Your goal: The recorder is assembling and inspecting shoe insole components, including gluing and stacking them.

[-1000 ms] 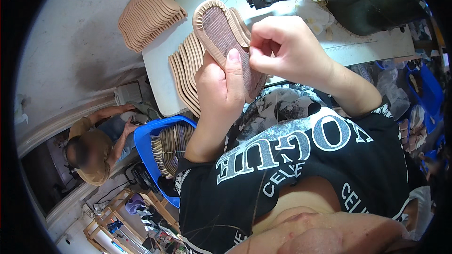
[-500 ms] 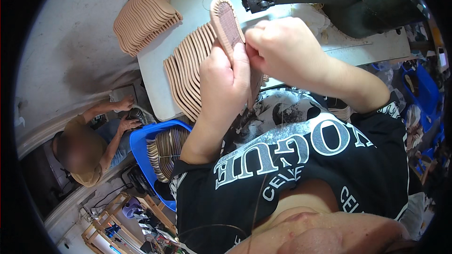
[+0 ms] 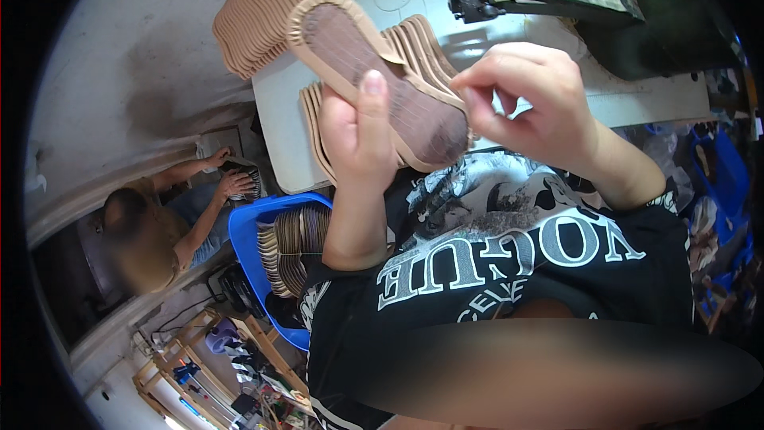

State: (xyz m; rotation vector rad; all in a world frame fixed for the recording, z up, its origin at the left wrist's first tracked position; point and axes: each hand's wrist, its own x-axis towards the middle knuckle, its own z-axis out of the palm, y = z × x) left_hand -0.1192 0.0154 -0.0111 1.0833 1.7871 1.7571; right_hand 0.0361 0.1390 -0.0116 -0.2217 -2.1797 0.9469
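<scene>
My left hand (image 3: 360, 139) is closed round a shoe insole (image 3: 342, 44), thumb on its brown face. This insole has a tan rim folded over and gathered in small pleats at the upper rounded end. The brown underside faces up and is crossed by faint lines. At its right edge, the thumb and forefinger of my right hand (image 3: 537, 103) pinch the rim near the lower end. The other right fingers are curled. Behind and under the insole, a row of similar tan insoles (image 3: 420, 44) stands on the white table (image 3: 278, 123), partly hidden.
Another row of tan insoles (image 3: 267, 12) stands at the table's far left. A dark green machine (image 3: 660, 16) with a black-tipped arm (image 3: 477, 1) occupies the far right. A blue tub (image 3: 245, 231) holds bundled insoles at my left. Beyond it, a co-worker's hands (image 3: 232, 183) handle something dark.
My left hand has turned the insole so its brown face shows more fully, tilting its lower end rightward. My right hand has moved right and lower, along the edge. The view has shifted slightly.
</scene>
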